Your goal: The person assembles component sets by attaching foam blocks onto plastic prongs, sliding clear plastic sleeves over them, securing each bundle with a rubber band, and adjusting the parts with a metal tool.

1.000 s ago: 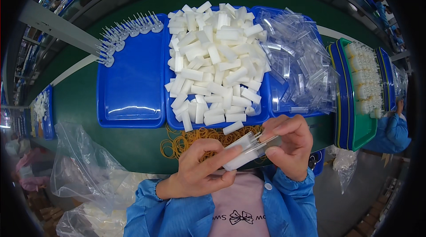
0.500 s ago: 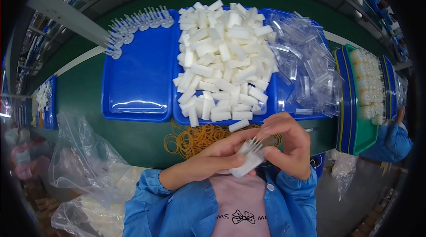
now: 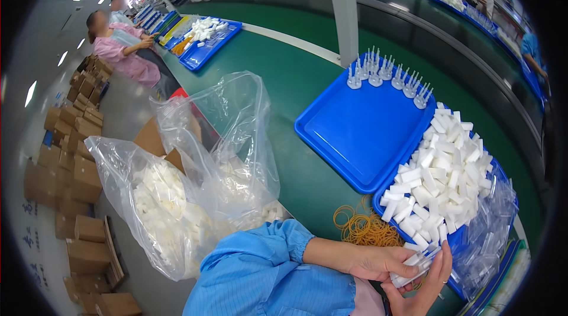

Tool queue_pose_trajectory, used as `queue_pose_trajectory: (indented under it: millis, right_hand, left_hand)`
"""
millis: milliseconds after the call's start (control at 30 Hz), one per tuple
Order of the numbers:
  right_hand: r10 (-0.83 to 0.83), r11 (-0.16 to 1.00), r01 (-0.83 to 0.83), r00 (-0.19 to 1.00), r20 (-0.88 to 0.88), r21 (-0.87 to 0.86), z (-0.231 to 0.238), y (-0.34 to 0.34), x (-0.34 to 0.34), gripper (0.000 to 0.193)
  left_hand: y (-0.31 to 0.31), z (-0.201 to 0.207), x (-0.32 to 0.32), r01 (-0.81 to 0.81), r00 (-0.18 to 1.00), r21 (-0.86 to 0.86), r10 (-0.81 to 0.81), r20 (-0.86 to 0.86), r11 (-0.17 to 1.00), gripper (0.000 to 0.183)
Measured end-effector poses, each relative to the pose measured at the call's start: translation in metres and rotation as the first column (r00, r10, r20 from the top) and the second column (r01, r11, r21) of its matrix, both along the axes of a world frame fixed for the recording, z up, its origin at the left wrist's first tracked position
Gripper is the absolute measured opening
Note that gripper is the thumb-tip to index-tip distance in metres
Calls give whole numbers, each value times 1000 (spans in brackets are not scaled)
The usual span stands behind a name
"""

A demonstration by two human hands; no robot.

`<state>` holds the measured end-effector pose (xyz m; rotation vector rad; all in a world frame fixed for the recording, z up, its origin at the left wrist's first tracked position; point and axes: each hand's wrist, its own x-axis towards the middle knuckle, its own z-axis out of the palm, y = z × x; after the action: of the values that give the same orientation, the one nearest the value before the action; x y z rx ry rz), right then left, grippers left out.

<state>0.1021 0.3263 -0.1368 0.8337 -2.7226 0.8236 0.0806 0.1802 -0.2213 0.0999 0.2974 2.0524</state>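
Observation:
My left hand is closed, its thumb pressed on a small white block with clear plastic parts. Fingers of my right hand wrap the other side of the same piece, so both hands grip it. Just beyond them lies a heap of white rectangular blocks in a blue tray. A loose pile of amber rubber bands rests on the green table beside my left wrist. Clear plastic pieces fill another blue tray at the right.
A blue tray carries clear pronged pieces along its far edge. Plastic bags of white parts stand at the left. A grey post rises behind the tray. Cardboard boxes and a person in pink are farther left.
The head view has swung left, so the trays and my hands now appear farther right. The bags and cardboard boxes show more fully. Both hands still hold the white block with clear parts.

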Motion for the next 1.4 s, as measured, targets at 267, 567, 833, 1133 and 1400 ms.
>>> queue_pose_trajectory:
  millis: [267, 567, 833, 1133, 1400]
  right_hand:
    - [42, 999, -43, 998, -52, -30, -5, -9, -8, 82]
    - [152, 987, -145, 981, -120, 69, 3, -20, -6, 62]
    - [294, 925, -300, 954, 60, 235, 22, -21, -15, 75]
    - [-394, 916, 395, 919, 24, -76, 199, -7, -123, 74]
    - [68, 987, -96, 976, -205, -128, 77, 4, -53, 63]
  left_hand:
    - [-5, -12, -5, -20, 994, 105, 8, 113, 994, 48]
    - [-1, -29, 3, -16, 987, 235, -23, 158, 972, 37]
    - [-44, 12, 1, -203, 919, -352, 53, -391, 914, 39]
    - [-55, -4, 4, -272, 959, 47, 274, -75, 961, 32]
    - [-103, -10, 13, -669, 719, -117, 598, -354, 734, 54]
